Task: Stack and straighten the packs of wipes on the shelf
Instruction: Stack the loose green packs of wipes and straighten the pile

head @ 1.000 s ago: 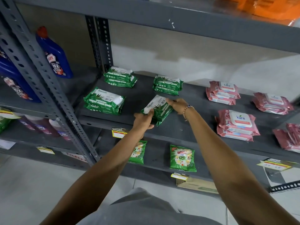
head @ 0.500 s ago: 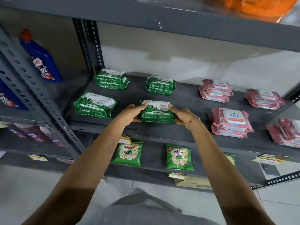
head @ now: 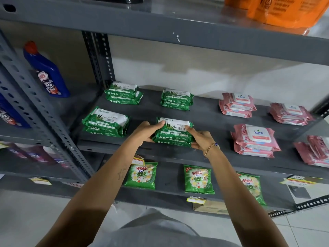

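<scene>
A stack of two green wipes packs (head: 173,131) sits square near the front of the grey shelf (head: 210,120). My left hand (head: 145,131) grips its left end and my right hand (head: 200,139) grips its right end. Three more green stacks lie on the shelf: front left (head: 106,123), back left (head: 122,92) and back middle (head: 176,98). Pink wipes stacks lie to the right: back (head: 237,105), front (head: 255,140), far back right (head: 290,114), and a slumped pile at the right edge (head: 315,150).
Blue cleaner bottles (head: 47,72) stand on the neighbouring shelf to the left, behind a perforated grey upright (head: 35,104). Green detergent sachets (head: 141,175) lie on the shelf below. An orange bag (head: 277,9) rests on the shelf above.
The green pack was tilted and askew one second ago; both hands have turned it square onto the pack below and now hold the stack by its ends.
</scene>
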The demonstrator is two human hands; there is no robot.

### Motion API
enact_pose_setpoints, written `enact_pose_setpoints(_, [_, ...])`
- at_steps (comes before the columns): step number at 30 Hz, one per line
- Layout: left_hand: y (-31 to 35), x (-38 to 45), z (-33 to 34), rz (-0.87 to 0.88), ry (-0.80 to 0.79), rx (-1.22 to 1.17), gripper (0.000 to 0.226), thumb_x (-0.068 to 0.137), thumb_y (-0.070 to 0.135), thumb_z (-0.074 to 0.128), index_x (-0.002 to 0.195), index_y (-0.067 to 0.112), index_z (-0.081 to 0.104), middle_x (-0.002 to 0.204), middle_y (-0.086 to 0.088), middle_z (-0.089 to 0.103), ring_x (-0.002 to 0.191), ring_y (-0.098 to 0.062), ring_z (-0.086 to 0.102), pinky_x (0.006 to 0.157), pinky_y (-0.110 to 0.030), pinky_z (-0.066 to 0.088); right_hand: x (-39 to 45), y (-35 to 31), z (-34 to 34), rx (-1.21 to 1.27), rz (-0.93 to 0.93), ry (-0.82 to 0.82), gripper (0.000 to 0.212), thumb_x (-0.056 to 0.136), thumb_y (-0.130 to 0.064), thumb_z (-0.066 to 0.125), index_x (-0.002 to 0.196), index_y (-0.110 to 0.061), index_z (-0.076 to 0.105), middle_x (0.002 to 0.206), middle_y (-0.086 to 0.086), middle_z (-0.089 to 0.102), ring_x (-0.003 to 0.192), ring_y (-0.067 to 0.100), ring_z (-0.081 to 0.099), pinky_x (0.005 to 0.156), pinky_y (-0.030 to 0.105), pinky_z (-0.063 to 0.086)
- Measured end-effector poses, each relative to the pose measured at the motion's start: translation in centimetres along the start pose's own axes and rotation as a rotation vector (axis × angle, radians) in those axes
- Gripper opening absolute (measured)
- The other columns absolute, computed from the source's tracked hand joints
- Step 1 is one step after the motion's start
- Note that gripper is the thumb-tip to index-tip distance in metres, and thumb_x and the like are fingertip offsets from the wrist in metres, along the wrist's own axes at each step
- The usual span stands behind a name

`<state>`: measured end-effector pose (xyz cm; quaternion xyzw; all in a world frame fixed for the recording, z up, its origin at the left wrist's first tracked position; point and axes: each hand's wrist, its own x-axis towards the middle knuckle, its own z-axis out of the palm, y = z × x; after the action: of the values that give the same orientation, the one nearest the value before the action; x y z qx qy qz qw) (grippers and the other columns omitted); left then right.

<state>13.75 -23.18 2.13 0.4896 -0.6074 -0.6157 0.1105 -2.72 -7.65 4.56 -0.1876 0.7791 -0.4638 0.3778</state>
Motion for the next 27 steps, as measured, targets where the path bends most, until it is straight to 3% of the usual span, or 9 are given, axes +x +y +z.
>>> enact_pose_setpoints(3, [-0.1,-0.1,0.0,0.012,-0.007,-0.017,0.093,0.071,0.066,0.069,0.133,0.000,0.048,0.129,-0.010,0.054,0.106,-0.020,0.062,0.049,-0.021,0.055,-0.1,-0.2,-0.3,-0.003,-0.009,-0.016,0.065,0.077,-0.050,0.069,0.119,-0.001,0.058,0.113,0.007,0.058,0.085,0.018,0.061,0.076,0.027,0.055])
enact_pose_setpoints(6, [0.0,0.0,0.2,0.019,-0.020,-0.041,0.105,0.060,0.072,0.072,0.134,0.001,0.048,0.128,-0.010,0.056,0.103,-0.019,0.064,0.049,-0.021,0.055,-0.1,-0.5,-0.4,-0.005,-0.014,-0.011,0.065,0.077,-0.049,0.069,0.117,0.002,0.059,0.108,0.008,0.059,0.087,0.020,0.061,0.076,0.027,0.054])
enact_pose_setpoints(9, [0.2,0.1,0.4,0.022,0.006,-0.035,0.095,0.071,0.066,0.069,0.135,0.000,0.046,0.131,-0.012,0.053,0.108,-0.022,0.061,0.043,-0.017,0.051,0.0,-0.8,-0.5,-0.007,-0.014,-0.003,0.067,0.077,-0.049,0.069,0.117,0.004,0.058,0.101,0.007,0.056,0.089,0.022,0.062,0.078,0.029,0.054])
enact_pose_setpoints(12, [0.3,0.3,0.5,0.019,0.019,-0.012,0.088,0.073,0.065,0.068,0.129,-0.001,0.051,0.128,-0.014,0.056,0.108,-0.023,0.061,0.044,-0.018,0.051,0.3,-0.8,-0.5,-0.006,-0.007,-0.008,0.069,0.075,-0.051,0.070,0.116,0.003,0.059,0.111,0.012,0.061,0.089,0.022,0.063,0.075,0.028,0.054])
enact_pose_setpoints(16, [0.5,0.0,0.5,0.013,0.008,-0.012,0.081,0.070,0.067,0.069,0.117,0.002,0.057,0.120,-0.013,0.061,0.102,-0.022,0.064,0.051,-0.023,0.055,0.3,-0.6,-0.5,0.014,-0.010,-0.005,0.079,0.075,-0.050,0.071,0.121,0.011,0.053,0.122,0.018,0.062,0.088,0.022,0.063,0.076,0.028,0.054])
enact_pose_setpoints(20, [0.3,-0.3,0.2,0.003,0.038,0.015,0.114,0.043,0.089,0.064,0.122,0.008,0.058,0.122,-0.008,0.062,0.105,-0.023,0.063,0.080,-0.039,0.059,0.1,-0.7,-0.4,-0.012,-0.035,0.007,0.084,0.077,-0.050,0.069,0.126,0.015,0.047,0.123,0.022,0.061,0.084,0.021,0.062,0.076,0.029,0.055])
enact_pose_setpoints(22, [1.0,-1.3,0.4,0.014,0.053,0.071,0.100,0.054,0.086,0.061,0.112,0.004,0.061,0.114,-0.011,0.064,0.100,-0.024,0.065,0.081,-0.041,0.060,0.2,-0.6,-0.5,-0.047,-0.041,0.014,0.082,0.077,-0.054,0.066,0.121,0.013,0.054,0.117,0.022,0.064,0.079,0.020,0.064,0.075,0.030,0.056])
enact_pose_setpoints(24, [2.0,-2.8,0.9,0.116,0.182,0.335,0.074,0.081,0.073,0.047,0.097,0.002,0.061,0.100,-0.015,0.064,0.095,-0.029,0.064,0.082,-0.041,0.056,-0.1,-0.6,-1.1,-0.114,-0.046,0.020,0.077,0.078,-0.061,0.061,0.108,0.010,0.064,0.106,0.022,0.069,0.076,0.020,0.067,0.078,0.033,0.058])
enact_pose_setpoints(27, [3.4,-4.3,2.3,0.410,0.488,0.615,0.060,0.097,0.051,0.037,0.121,-0.001,0.055,0.121,-0.020,0.057,0.111,-0.035,0.056,0.092,-0.042,0.044,-0.8,-0.8,-2.6,-0.199,-0.094,0.080,0.080,0.080,-0.066,0.051,0.095,0.011,0.066,0.096,0.025,0.071,0.074,0.022,0.066,0.086,0.043,0.055])
